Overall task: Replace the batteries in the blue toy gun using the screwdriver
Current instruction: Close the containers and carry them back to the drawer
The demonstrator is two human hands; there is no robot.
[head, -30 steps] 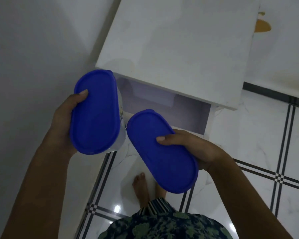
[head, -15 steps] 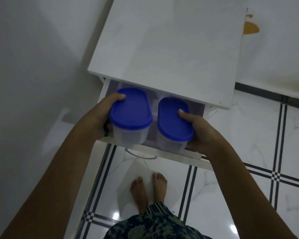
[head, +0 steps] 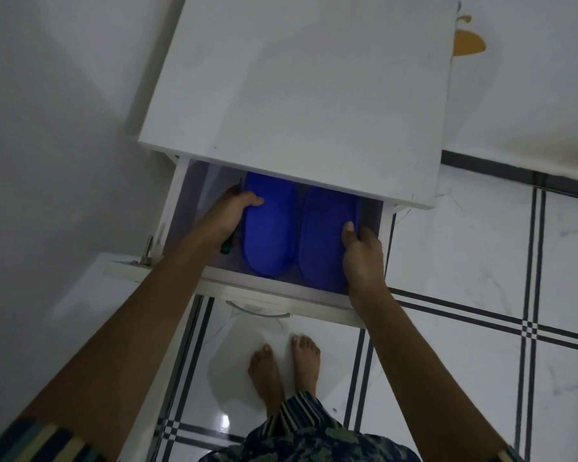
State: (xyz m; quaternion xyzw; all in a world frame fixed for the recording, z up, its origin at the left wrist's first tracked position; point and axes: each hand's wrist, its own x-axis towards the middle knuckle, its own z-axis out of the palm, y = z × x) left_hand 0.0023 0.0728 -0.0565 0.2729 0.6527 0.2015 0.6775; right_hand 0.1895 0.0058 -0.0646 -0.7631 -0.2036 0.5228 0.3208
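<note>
While the person's bare feet (head: 282, 371) stand on the white tiled floor (head: 481, 295) at 6 o'clock, both arms reach forward into an open drawer (head: 214, 288) just ahead, whose curved pull handle (head: 257, 311) hangs over the toes.

Two containers with blue oval lids sit side by side inside the drawer, their long sides nearly touching. The left hand (head: 226, 216) grips the left container (head: 271, 235) from its 9 o'clock side, thumb curled over the lid's edge, the other fingers hidden down the side. The right hand (head: 361, 251) grips the right container (head: 324, 238) from its 3 o'clock side, thumb laid on the lid's rim, fingers out of sight between container and drawer wall.

The screwdriver (head: 226, 247) lies under the left hand, wedged against the left container: its green handle pokes out below the heel of the palm at the hand's 6 o'clock, and a thin dark shaft shows past the knuckles at 12 o'clock. Whether the hidden fingers clasp it I cannot tell. It is well apart from the right hand.

Beyond, at 12 o'clock, the white cabinet top (head: 297, 95) overhangs the far ends of both lids, with a grey wall (head: 47, 128) at 9 o'clock.
</note>
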